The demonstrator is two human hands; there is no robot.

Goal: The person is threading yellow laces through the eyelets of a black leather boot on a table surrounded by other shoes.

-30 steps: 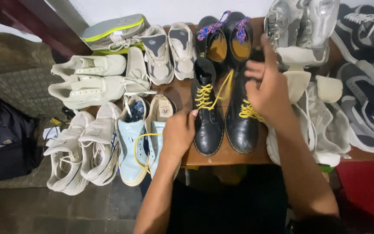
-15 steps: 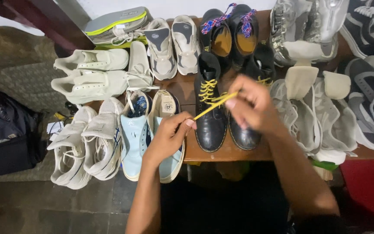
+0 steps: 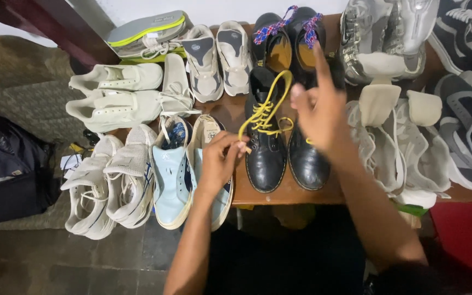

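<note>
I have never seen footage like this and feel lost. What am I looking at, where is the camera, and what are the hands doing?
The camera sits on a person's head and looks down at their own two bare hands; there is no machine. Below is a wooden table crowded with pairs of shoes. The left hand pinches the end of a yellow lace that runs up in a loop from a black boot. The right hand is raised over the second black boot, fingers spread, close to the lace; whether it has a grip on it is unclear. Pale blue sneakers lie beside the left hand.
</note>
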